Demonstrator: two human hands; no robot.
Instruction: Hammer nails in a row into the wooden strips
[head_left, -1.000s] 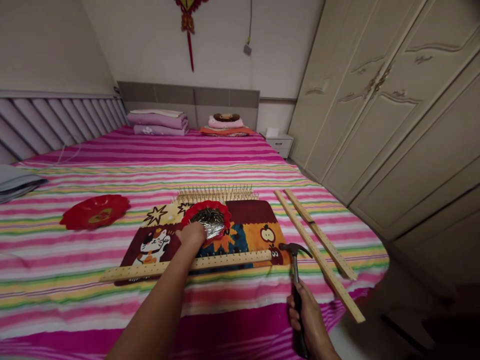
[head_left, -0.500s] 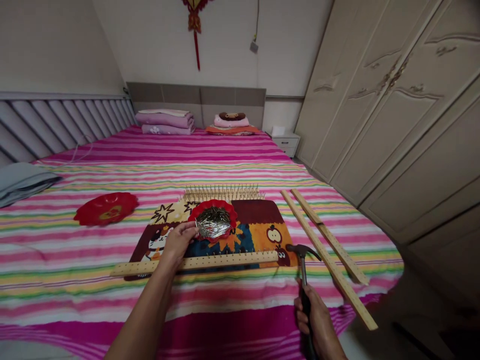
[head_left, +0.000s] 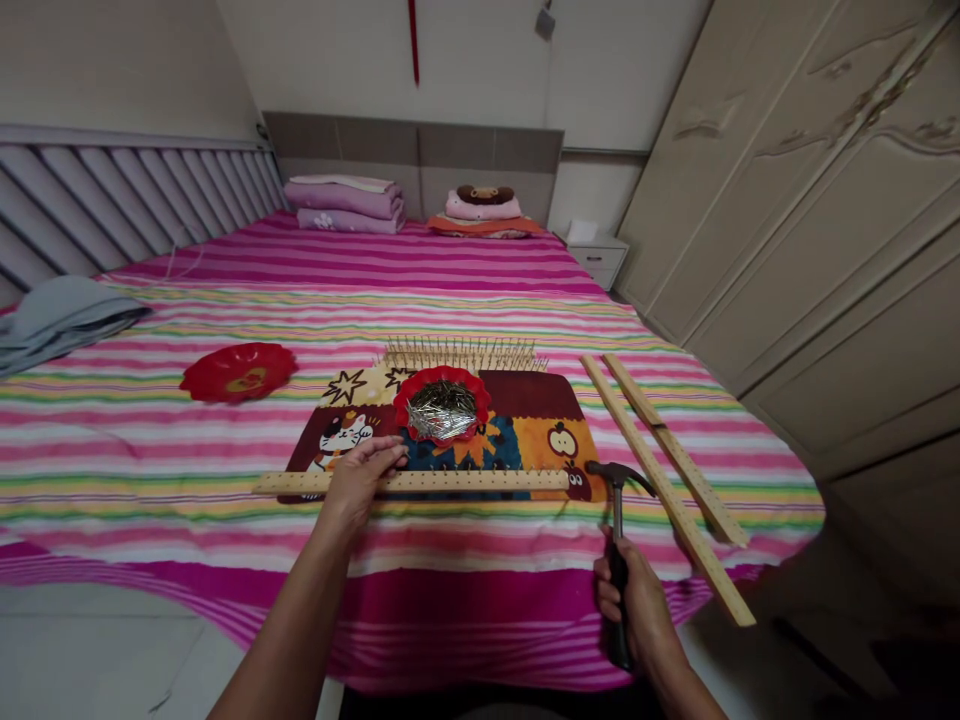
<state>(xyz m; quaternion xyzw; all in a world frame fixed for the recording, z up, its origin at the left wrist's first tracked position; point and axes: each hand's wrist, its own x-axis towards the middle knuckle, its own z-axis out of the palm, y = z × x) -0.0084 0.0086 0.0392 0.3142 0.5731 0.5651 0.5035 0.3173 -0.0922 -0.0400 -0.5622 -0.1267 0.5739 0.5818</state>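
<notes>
Head: hammer in right grip

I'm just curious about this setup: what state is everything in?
Left hand: fingers pinched together, contents unclear
Right hand: closed around hammer handle
Hammer: held by handle
Red bowl: filled with nails
Red dish: no nails visible
Front wooden strip: partly nailed
Rear wooden piece: studded with upright nails
Two side strips: lying flat
Bedding: folded
Wardrobe: doors shut
Bedside drawer: closed

Hammer in right hand, left hand by the drilled wooden strip.
</notes>
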